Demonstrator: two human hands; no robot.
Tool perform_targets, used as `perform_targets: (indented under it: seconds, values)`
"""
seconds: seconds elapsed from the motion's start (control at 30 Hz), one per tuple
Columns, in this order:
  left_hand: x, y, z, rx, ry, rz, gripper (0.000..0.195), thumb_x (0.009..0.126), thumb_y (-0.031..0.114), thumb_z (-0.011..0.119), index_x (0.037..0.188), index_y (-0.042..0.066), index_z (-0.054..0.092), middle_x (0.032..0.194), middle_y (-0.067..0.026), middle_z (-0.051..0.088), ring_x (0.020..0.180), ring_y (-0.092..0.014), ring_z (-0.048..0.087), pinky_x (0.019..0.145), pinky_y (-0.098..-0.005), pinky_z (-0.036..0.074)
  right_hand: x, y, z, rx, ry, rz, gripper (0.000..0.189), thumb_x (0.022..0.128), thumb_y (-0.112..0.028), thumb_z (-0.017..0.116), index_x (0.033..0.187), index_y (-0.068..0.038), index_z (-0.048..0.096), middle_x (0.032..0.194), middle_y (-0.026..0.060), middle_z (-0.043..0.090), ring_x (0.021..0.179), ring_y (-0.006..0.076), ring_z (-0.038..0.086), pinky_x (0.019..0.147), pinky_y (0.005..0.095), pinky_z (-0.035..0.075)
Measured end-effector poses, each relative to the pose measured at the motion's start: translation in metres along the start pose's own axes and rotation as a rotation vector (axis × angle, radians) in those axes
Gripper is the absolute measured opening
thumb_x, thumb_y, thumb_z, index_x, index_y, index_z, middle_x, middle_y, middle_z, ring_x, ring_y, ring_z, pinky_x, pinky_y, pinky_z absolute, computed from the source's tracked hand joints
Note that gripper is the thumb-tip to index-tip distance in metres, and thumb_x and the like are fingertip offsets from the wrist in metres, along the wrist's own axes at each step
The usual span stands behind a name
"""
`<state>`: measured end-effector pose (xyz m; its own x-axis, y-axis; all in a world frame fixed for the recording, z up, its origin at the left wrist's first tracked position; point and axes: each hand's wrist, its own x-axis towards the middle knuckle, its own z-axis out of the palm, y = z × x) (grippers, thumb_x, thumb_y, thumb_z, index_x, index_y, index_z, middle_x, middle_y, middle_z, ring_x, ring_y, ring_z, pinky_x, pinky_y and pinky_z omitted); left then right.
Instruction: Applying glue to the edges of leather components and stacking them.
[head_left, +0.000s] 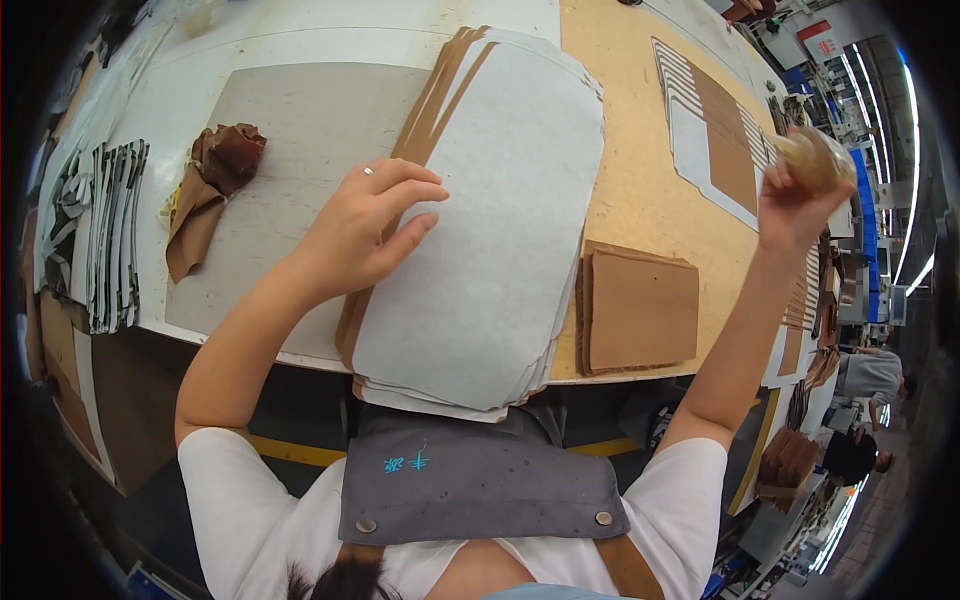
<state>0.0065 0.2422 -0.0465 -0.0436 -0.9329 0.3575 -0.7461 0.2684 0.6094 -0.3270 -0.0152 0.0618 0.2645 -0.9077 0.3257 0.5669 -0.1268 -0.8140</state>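
In front of me lies a thick stack of cut sheets (487, 247), pale grey-white on top, with brown leather-like edges fanned out along its left side. Over the stack's left edge is my left hand (382, 217), palm down, fingers apart, holding nothing; whether the fingertips touch the top sheet I cannot tell. Raised at the far right, my right hand (795, 202) grips a translucent bottle (821, 161) with amber-coloured contents and a pale narrow end pointing left. The bottle is blurred. Its lower part is hidden by the fingers.
Right of the stack sits a pile of brown rectangular pieces (645, 307) on a tan board (622, 202). Striped overlapping panels (720, 135) lie beyond it. At left are a grey mat (300, 112), crumpled brown leather (217, 165) and standing strips (116, 232). People (870, 375) are in the background.
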Motion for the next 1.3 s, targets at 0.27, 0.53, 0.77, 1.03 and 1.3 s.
perform_targets:
  seconds: [0.27, 0.53, 0.77, 1.03, 1.3]
  values:
    - [-0.013, -0.054, 0.017, -0.09, 0.071, 0.132, 0.023, 0.076, 0.007, 0.063, 0.099, 0.006, 0.06, 0.11, -0.0079, 0.057, 0.111, -0.027, 0.049, 0.093, -0.0387, 0.036, 0.034, 0.141, 0.088, -0.308, 0.046, 0.161, 0.054, 0.083, -0.051, 0.059, 0.107, -0.003, 0.049, 0.084, 0.0111, 0.06, 0.058, 0.0175, 0.06, 0.05, 0.0251, 0.052]
    - [-0.013, -0.055, 0.016, -0.153, 0.066, 0.116, 0.028, 0.071, 0.005, 0.065, 0.099, 0.006, 0.059, 0.111, -0.009, 0.056, 0.109, -0.028, 0.051, 0.093, -0.039, 0.036, 0.061, 0.2, 0.11, -0.559, -0.031, 0.097, 0.055, 0.082, -0.047, 0.064, 0.106, -0.001, 0.045, 0.08, 0.0122, 0.06, 0.051, 0.0166, 0.06, 0.043, 0.0236, 0.048]
    - [-0.01, -0.056, 0.019, -0.12, 0.134, 0.083, 0.02, 0.075, 0.003, 0.061, 0.095, 0.006, 0.059, 0.107, -0.0063, 0.056, 0.104, -0.024, 0.052, 0.09, -0.0381, 0.038, 0.073, 0.22, 0.118, -0.592, 0.034, 0.049, 0.056, 0.08, -0.046, 0.066, 0.106, -0.001, 0.045, 0.079, 0.0116, 0.06, 0.048, 0.016, 0.058, 0.042, 0.0236, 0.046]
    - [-0.01, -0.056, 0.019, -0.129, 0.144, 0.077, 0.019, 0.076, -0.001, 0.058, 0.094, 0.005, 0.059, 0.106, -0.0064, 0.057, 0.104, -0.024, 0.053, 0.089, -0.0371, 0.039, 0.081, 0.226, 0.115, -0.582, -0.058, -0.025, 0.051, 0.081, -0.039, 0.067, 0.104, 0.001, 0.047, 0.079, 0.0088, 0.058, 0.047, 0.0121, 0.056, 0.037, 0.0202, 0.044]
    - [-0.011, -0.057, 0.019, -0.137, 0.137, 0.077, 0.02, 0.076, -0.001, 0.057, 0.096, 0.005, 0.059, 0.107, -0.0068, 0.057, 0.104, -0.024, 0.052, 0.089, -0.0375, 0.039, 0.087, 0.233, 0.112, -0.608, -0.036, -0.017, 0.054, 0.081, -0.039, 0.067, 0.108, 0.001, 0.043, 0.078, 0.0086, 0.057, 0.047, 0.012, 0.056, 0.037, 0.0202, 0.044]
